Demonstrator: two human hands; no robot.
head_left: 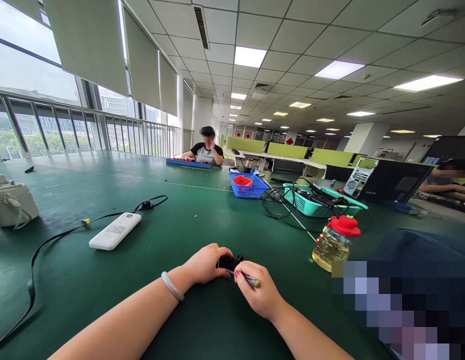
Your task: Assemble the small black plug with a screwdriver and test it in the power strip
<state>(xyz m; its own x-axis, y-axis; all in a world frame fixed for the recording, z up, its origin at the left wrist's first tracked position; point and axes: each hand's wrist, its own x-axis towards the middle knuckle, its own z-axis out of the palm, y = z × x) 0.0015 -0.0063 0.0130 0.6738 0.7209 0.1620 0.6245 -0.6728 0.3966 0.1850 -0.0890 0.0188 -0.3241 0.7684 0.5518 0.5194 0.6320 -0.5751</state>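
Note:
Low in the middle of the head view, both my hands rest on the green table point(202, 200). My left hand point(204, 263), with a pale bangle on its wrist, is closed around a small black object point(228, 262). My right hand point(259, 291) is closed in a pinch on a thin pen-like tool point(251, 280), whose tip touches the black object. I cannot make out what the black object is.
A white power bank point(115, 230) with a black cable point(60, 235) lies to the left, a beige case point(11, 202) at the far left. A red-capped oil bottle point(335, 242), teal basket point(311, 202) and blue basket point(248, 185) stand right. Seated people work behind and at right.

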